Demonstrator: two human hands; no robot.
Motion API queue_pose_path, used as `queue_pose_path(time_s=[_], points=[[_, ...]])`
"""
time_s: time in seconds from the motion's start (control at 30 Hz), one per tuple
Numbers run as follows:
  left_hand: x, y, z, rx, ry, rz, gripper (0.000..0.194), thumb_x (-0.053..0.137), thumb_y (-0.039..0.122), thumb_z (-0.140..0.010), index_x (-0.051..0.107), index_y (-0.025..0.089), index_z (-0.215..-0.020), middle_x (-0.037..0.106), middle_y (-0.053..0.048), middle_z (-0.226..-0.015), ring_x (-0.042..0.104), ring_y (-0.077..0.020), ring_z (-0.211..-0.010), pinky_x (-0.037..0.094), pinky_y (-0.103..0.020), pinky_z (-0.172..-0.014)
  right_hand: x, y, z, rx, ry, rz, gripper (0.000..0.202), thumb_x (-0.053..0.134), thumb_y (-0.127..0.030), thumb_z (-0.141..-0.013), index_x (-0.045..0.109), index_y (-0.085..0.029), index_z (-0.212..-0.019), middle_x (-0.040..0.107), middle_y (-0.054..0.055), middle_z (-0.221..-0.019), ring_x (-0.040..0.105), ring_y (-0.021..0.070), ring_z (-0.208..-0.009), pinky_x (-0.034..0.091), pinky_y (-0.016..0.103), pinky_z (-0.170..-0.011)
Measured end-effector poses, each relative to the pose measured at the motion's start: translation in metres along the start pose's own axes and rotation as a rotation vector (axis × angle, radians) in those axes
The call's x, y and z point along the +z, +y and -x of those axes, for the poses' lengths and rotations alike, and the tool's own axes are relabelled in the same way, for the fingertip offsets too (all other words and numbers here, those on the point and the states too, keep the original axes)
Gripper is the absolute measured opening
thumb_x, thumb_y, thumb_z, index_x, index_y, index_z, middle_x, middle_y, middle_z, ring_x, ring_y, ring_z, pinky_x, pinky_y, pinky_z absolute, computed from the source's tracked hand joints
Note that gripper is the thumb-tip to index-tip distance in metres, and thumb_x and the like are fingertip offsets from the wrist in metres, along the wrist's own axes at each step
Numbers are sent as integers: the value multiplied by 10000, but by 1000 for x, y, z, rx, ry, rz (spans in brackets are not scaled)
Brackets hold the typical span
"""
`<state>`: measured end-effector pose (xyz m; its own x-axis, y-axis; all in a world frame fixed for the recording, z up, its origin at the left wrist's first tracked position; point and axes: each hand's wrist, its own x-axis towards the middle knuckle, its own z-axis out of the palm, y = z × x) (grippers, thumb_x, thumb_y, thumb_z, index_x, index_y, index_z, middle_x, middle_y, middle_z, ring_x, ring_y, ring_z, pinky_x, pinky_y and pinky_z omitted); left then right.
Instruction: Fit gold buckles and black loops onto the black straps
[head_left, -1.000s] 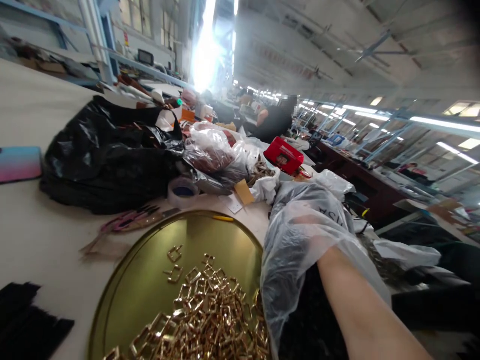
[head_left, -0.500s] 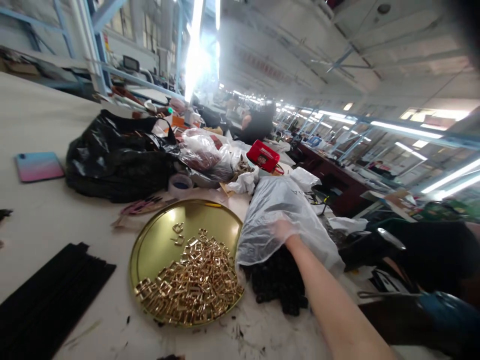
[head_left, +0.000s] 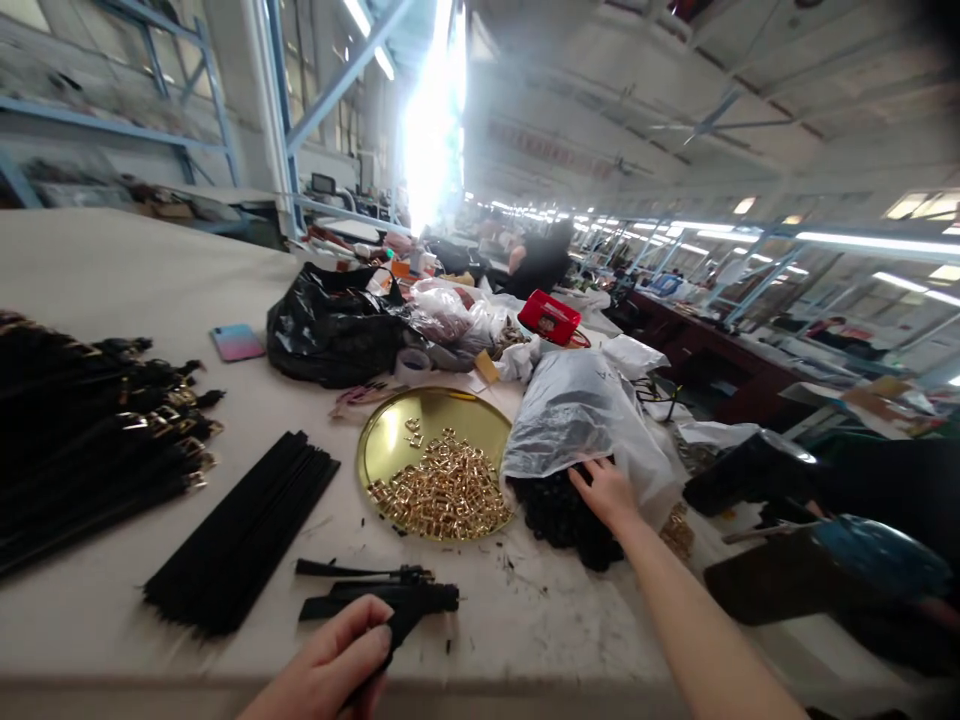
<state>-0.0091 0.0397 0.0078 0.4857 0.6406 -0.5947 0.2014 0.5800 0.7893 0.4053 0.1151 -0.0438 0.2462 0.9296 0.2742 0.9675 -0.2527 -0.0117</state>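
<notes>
At the front edge of the table, my left hand pinches a black strap between thumb and fingers. Two more short black straps lie just beyond it. My right hand is at the mouth of a whitish plastic bag, fingers apart and resting on small black pieces that spill out. The pieces' exact kind is unclear. Left of the bag, a round gold tray carries a heap of gold-coloured buckles.
A stack of black strips lies left of the tray. Farther left are black straps with gold buckles. A phone, a black plastic bag, a tape roll and a red pouch stand behind. Dark-covered equipment is at right.
The view has swung left and pulled back, bringing my left hand with the strap into sight. My right hand, earlier under the bag's plastic, now shows at its mouth.
</notes>
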Motion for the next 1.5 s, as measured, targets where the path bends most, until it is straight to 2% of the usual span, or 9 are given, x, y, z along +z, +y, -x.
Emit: queue_pose_path(time_s=[0.17,0.3,0.53,0.73,0.9,1.1,1.2,1.33,1.5], points=[[6,-7,0,54,-40,-33,446,483,602,-683,410,184,-822,453,78,-511,267,-26,-360,153,-160,-372,-28,-16,27,-32,46,-65,385,456,-315,-818,553,-160,-1157,483,139,-1258,481,288,-1076,354,391,-890],[15,-4,-7,79,-108,-36,454,482,624,-668,361,194,-749,437,87,-497,264,-26,-351,140,-170,-359,-44,-62,49,-86,19,-151,319,399,-281,-848,572,-161,-1089,581,130,-1063,519,257,-986,362,348,-853],[17,5,-18,20,-104,-47,489,478,651,-595,359,193,-719,419,92,-465,279,-26,-346,161,-169,-353,-13,-143,44,-103,-171,-391,136,517,-240,-762,638,-188,-798,608,50,-774,562,172,-684,378,256,-634],[4,4,-26,-22,-108,-26,473,455,638,-598,360,191,-720,416,96,-448,265,-21,-326,154,-169,-342,6,-142,35,-18,-261,-610,47,548,-153,-664,570,-195,-662,556,15,-688,518,174,-660,371,274,-622],[-3,15,-40,27,-116,23,460,465,601,-630,407,171,-782,447,83,-473,286,-28,-341,183,-169,-351,-11,-138,48,72,-288,-834,102,510,-295,-759,518,-197,-729,542,3,-662,522,169,-642,421,289,-619],[1,30,-46,183,-64,136,375,520,505,-711,435,152,-804,493,55,-577,339,-29,-404,245,-165,-393,-56,-184,96,476,-513,-1915,217,716,-296,-653,555,-214,-774,556,-38,-705,498,77,-568,427,202,-564],[9,28,-43,214,-75,171,344,536,465,-730,440,147,-818,518,41,-602,339,-28,-406,241,-165,-391,-63,-212,120,511,-600,-2242,166,717,-236,-664,575,-206,-746,569,-39,-701,516,71,-568,435,197,-566],[18,16,-33,228,-29,126,347,584,437,-700,444,151,-838,520,47,-596,323,-26,-391,233,-164,-374,-57,-230,145,535,-503,-2344,129,674,-201,-719,577,-227,-801,606,-38,-715,533,77,-591,441,195,-580],[24,5,-24,260,24,26,348,602,436,-680,455,156,-826,521,53,-608,325,-25,-377,235,-168,-356,-57,-223,169,418,-339,-2152,109,656,-231,-738,561,-231,-790,618,-35,-750,532,89,-643,448,215,-641]])
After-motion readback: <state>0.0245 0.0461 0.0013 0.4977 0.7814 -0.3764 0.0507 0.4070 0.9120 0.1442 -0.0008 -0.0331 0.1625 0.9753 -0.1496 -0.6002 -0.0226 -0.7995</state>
